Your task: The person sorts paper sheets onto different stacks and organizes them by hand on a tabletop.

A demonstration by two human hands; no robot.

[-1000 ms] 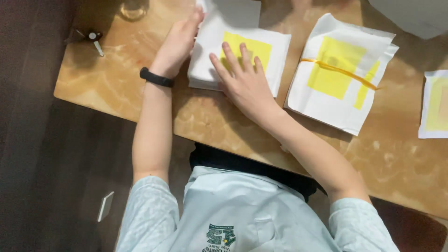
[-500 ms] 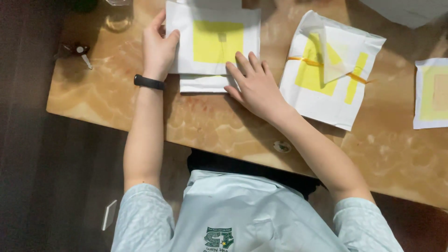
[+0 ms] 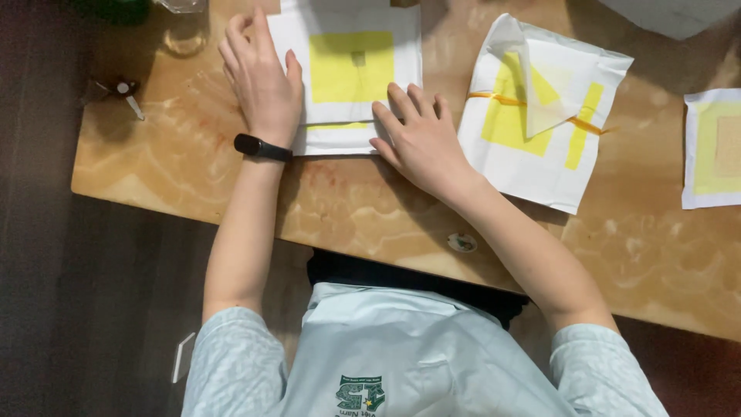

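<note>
A stack of white square sheets with a yellow square in the middle (image 3: pixel 351 73) lies on the brown table (image 3: pixel 370 208) in front of me. My left hand (image 3: pixel 262 77), with a black band on the wrist, lies flat on the stack's left edge, fingers pointing away from me. My right hand (image 3: pixel 421 139) rests with spread fingers on the stack's lower right corner. Both hands press on the sheets; neither grips anything.
To the right lies a second white-and-yellow stack (image 3: pixel 540 108) bound with an orange rubber band, its top sheet curled up. A third such sheet (image 3: pixel 714 147) shows at the right edge. A small metal key-like object (image 3: pixel 123 91) and a glass (image 3: pixel 184 23) sit far left.
The stack now lies squarer to the table edge. My left hand has settled flat on its left side and my right hand has slid to its lower right corner.
</note>
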